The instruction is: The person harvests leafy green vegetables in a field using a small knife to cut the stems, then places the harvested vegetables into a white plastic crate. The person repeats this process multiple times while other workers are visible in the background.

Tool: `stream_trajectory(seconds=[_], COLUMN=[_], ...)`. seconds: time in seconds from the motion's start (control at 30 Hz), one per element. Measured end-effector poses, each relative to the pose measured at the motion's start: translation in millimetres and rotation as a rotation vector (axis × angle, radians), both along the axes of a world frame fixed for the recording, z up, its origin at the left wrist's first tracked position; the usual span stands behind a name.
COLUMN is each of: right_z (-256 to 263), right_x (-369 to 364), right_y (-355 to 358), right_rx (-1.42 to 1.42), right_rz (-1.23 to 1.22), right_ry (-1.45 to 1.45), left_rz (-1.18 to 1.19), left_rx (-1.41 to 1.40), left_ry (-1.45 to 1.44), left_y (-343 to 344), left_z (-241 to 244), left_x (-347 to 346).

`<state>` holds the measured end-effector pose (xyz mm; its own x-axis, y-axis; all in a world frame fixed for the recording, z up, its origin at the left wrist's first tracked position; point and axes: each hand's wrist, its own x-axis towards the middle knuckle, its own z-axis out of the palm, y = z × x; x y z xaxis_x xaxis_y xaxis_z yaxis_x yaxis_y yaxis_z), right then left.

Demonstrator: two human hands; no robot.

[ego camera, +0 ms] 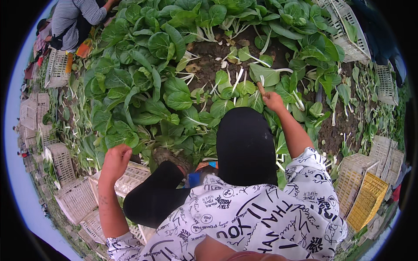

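My right hand (273, 100) is closed around the brown handle of a tool (260, 87), which points up and away among cut leaves; the tool's pale tip is too small to tell its kind. Next to it a loose green leaf with a white stalk (266, 75) lies on the soil. My left hand (118, 160) is over the near edge of a pale plastic crate (135, 177), its fingers curled; whether it holds anything cannot be told. Leafy greens with white stems (178, 98) stand and lie in front of my knees.
Pale slatted crates stand at the left (62, 160) and right (354, 166), with a yellow crate (367, 200) at the lower right. Another crate (352, 39) is at the upper right. A person in a checked shirt (68, 23) crouches at the upper left. Bare soil (209, 52) shows ahead.
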<state>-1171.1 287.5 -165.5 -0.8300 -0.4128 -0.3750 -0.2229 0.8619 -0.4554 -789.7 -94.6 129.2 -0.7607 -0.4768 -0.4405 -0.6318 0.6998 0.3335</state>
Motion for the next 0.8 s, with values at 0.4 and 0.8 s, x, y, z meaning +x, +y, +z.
stream_trajectory(seconds=[0.4,0.8], right_z=[-52,29], right_x=[-39,-19], right_y=[-52,-147], right_rx=[0.122,-0.561], right_rz=[0.005,-0.112], right_ry=[0.264,-0.647], left_rz=[-0.529,-0.825], left_rx=[-0.245,-0.812], left_ry=[0.136,-0.281], left_y=[-7,-134], left_z=[-229,-275], left_x=[-322,-347])
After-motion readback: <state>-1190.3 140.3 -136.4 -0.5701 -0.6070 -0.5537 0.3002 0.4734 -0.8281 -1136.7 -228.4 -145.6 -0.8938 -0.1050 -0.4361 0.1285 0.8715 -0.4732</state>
